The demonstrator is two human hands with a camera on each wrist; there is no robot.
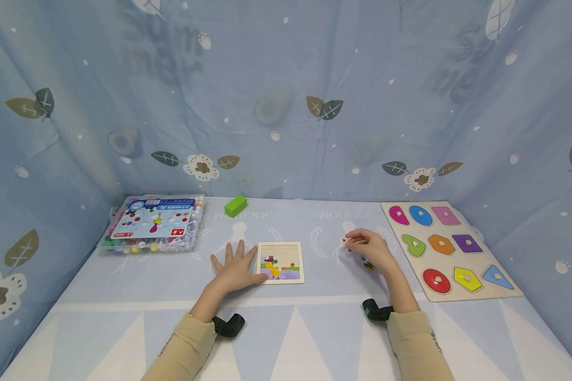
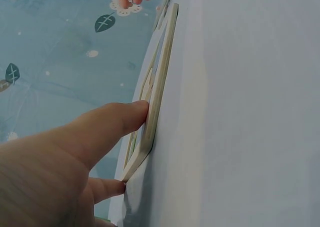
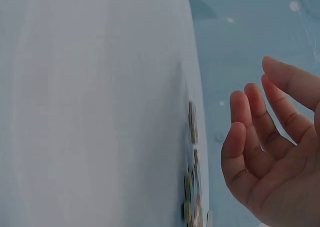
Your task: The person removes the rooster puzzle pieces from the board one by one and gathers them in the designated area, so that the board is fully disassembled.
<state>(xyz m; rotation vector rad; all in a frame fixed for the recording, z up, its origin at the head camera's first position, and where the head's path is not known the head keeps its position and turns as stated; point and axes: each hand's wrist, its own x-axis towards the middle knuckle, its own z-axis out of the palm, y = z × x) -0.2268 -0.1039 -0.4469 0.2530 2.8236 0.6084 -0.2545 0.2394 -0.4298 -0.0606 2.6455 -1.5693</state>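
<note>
Keep the left grip (image 1: 235, 271) spread against the jigsaw tray (image 1: 302, 259), midway between the counter's (image 1: 321, 291) side edges; the right grip (image 1: 372, 250), loosely curled, seemingly empty, should pinch nearby jigsaw pieces (image 1: 368, 264) edgewise.

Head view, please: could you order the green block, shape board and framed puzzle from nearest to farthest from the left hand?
1. Framed puzzle: touching the left hand.
2. Green block: ahead, farther back.
3. Shape board: far right.
</note>
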